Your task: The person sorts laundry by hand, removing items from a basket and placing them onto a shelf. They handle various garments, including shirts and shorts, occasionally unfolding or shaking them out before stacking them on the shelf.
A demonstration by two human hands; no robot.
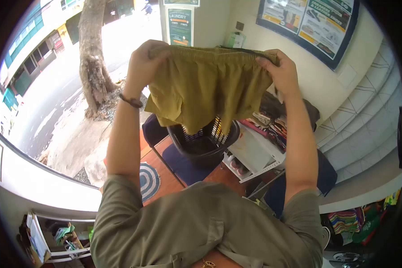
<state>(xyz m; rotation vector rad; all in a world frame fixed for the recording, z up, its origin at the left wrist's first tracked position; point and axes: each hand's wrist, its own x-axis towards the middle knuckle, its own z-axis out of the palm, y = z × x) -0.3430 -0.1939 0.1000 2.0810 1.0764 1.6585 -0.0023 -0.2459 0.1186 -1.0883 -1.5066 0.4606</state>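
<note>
Green signboard (pixel 179 24) at the top centre reads "LAUNDRY"; the poster (pixel 309 22) in the upper right carries print too blurred to read. Mustard-olive shorts (pixel 205 89) with a gathered elastic waistband hang in the upper centre of the frame. They are stretched wide between the left hand (pixel 143 62) and the right hand (pixel 279 71), each clenched around one waistband end, just above a black laundry basket (pixel 201 143).
</note>
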